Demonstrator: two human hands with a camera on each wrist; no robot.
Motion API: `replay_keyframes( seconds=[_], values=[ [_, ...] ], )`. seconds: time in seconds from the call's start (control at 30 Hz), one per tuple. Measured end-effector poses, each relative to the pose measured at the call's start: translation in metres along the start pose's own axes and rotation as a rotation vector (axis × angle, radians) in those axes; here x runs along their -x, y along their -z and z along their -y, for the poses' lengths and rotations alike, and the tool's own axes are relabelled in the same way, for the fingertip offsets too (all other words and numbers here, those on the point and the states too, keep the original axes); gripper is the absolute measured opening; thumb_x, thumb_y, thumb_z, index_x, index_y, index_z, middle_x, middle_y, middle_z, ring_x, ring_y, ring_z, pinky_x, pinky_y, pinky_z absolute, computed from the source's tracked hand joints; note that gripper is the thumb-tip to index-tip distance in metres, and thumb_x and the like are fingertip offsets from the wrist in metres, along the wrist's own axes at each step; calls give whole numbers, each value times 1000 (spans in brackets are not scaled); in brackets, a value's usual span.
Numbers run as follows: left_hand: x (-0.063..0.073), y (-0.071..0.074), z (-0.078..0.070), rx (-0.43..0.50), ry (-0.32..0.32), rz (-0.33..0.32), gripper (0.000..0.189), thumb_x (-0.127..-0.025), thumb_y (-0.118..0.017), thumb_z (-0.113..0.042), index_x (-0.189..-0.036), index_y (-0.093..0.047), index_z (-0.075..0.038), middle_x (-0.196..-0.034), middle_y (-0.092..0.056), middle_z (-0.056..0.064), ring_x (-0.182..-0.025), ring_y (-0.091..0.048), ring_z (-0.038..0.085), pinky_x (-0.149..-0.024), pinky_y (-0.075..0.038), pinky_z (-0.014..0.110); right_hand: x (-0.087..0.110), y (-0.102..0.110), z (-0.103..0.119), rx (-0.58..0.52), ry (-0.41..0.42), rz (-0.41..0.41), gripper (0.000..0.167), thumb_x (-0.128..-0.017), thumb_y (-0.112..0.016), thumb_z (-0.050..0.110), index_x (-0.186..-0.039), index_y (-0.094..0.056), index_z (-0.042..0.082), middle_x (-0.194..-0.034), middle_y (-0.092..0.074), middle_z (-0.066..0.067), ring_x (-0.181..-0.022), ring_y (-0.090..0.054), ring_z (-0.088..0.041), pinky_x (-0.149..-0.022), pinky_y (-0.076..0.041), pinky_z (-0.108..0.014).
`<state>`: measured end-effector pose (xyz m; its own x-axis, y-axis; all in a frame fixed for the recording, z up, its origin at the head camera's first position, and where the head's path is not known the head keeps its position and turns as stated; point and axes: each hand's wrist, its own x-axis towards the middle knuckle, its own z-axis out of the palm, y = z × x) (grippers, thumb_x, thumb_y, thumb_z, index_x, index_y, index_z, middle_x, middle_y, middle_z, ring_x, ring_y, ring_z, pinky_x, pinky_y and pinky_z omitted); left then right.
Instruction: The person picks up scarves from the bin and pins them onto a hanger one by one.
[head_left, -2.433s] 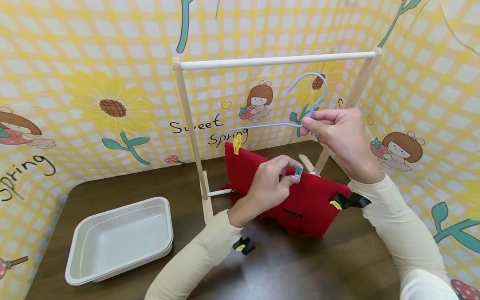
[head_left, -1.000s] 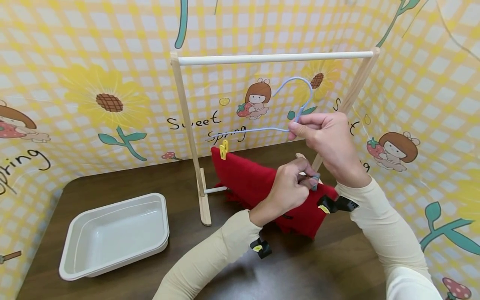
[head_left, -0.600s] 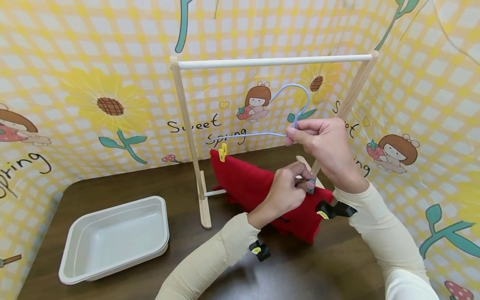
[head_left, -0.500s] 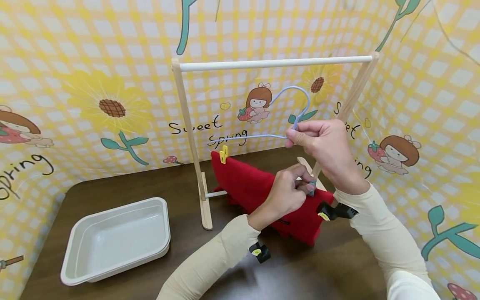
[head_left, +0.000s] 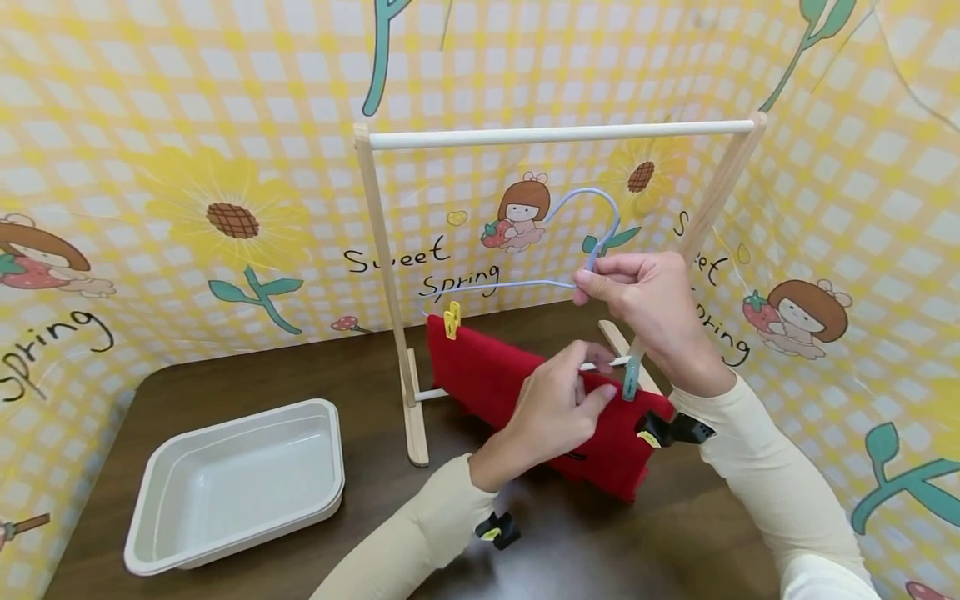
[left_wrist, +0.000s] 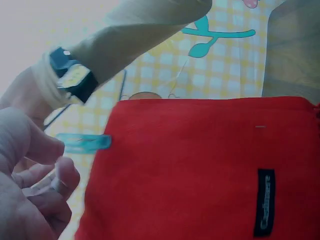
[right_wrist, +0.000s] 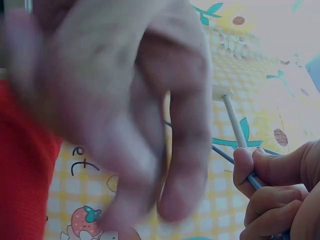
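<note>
My right hand (head_left: 648,296) pinches a light-blue wire hanger (head_left: 596,237) at the base of its hook. Below the hanger's bar hangs a folded red cloth (head_left: 487,358) with a small dark label (left_wrist: 265,202). A yellow clothespin (head_left: 452,320) grips its left top corner, and a teal clothespin (head_left: 632,379) sits on its top edge towards the right. My left hand (head_left: 555,408) is just left of the teal clothespin, apart from it, thumb and fingers parted with nothing between them. In the right wrist view the left hand (right_wrist: 125,110) looms blurred and large.
A wooden rack with a white top rail (head_left: 562,133) stands behind the hands, its left foot (head_left: 416,433) on the dark table (head_left: 247,375). At the left lies a white plastic tub (head_left: 232,483). Yellow checked sheeting (head_left: 300,125) surrounds the table.
My left hand has let go of the teal clothespin and drawn back to the left, its fingers opening. The clothespin stays on the cloth. Earlier, the hanger and right hand moved left and down.
</note>
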<state>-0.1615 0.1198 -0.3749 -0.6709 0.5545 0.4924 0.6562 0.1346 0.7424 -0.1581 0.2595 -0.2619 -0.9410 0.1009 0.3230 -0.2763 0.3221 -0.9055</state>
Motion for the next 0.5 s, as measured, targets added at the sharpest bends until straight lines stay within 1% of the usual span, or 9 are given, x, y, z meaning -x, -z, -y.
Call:
replay_keyframes(
  seconds=[0.03, 0.07, 0.17, 0.27, 0.33, 0.43, 0.5],
  values=[
    [4, 3, 1, -17, -13, -34, 29, -94, -70, -13, -121, -58, -12, -108, -66, 0, -61, -51, 3, -55, -46, 19, 0, 0, -1, 1, -6, 1, 26, -91, -77, 18, -94, -75, -8, -70, -74, -1, -44, -25, -9, -45, -22, -26],
    [7, 6, 3, -22, -33, -71, 27, -94, -70, -11, -119, -60, -10, -104, -65, 1, -61, -51, 4, -55, -47, 20, 0, 1, -2, 2, -13, -2, 26, -91, -77, 18, -94, -75, -8, -70, -74, -1, -44, -25, -9, -45, -21, -26],
    [16, 16, 10, -21, -86, -194, 23, -93, -69, -6, -114, -62, -6, -99, -65, 4, -69, -55, 8, -59, -50, 23, 0, 2, -4, 13, -16, -16, 25, -91, -77, 20, -95, -76, -5, -70, -75, 0, -48, -27, -8, -46, -22, -25],
    [23, 24, 18, 10, -125, -301, 19, -92, -68, -2, -111, -62, -3, -97, -65, 8, -76, -58, 13, -65, -52, 25, -1, 3, -5, 22, -10, -30, 22, -91, -78, 20, -96, -77, -2, -71, -75, 1, -50, -28, -8, -47, -23, -25],
    [28, 28, 23, 27, -131, -353, 19, -92, -68, -3, -111, -62, -3, -98, -65, 10, -80, -60, 15, -68, -53, 26, -2, 4, -6, 22, -7, -35, 20, -91, -78, 19, -95, -78, -1, -71, -75, 1, -50, -28, -8, -47, -23, -25],
    [36, 32, 32, 35, -136, -425, 22, -92, -68, -5, -112, -61, -2, -101, -64, 13, -85, -63, 17, -72, -54, 28, -2, 3, -8, 16, -16, -31, 20, -91, -77, 18, -94, -78, -1, -71, -75, 0, -47, -25, -9, -46, -21, -26],
    [41, 35, 38, 29, -122, -480, 23, -92, -67, -5, -114, -60, -1, -102, -63, 14, -88, -64, 19, -73, -54, 29, -1, 2, -9, 4, -27, -22, 20, -91, -77, 17, -94, -77, -3, -71, -75, 0, -48, -25, -10, -47, -21, -26]
  ],
)
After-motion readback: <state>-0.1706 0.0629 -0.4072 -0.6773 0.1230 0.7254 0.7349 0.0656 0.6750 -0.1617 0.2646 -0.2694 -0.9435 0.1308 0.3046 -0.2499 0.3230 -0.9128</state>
